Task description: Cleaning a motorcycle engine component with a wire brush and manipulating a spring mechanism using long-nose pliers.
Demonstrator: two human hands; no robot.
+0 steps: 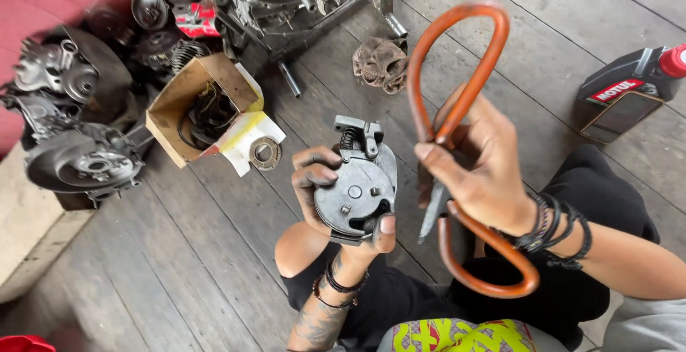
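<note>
My left hand (325, 180) grips a round grey metal engine part (357, 187) with a small spring and bracket on top, held upright in front of me. My right hand (479, 170) is closed on an orange rubber hose (464, 80) that loops up above the fingers and curls below the wrist. A thin metal tool (432, 212) also hangs down from the right hand's grip. The two hands are close together, the hose just right of the metal part.
An open cardboard box (204, 105) of springs and wires sits on the wooden plank floor (179, 252). Engine casings and parts (71, 145) lie at the left. A metal ring (265, 153), a dirty rag (381, 62) and a dark oil bottle (629, 91) are nearby.
</note>
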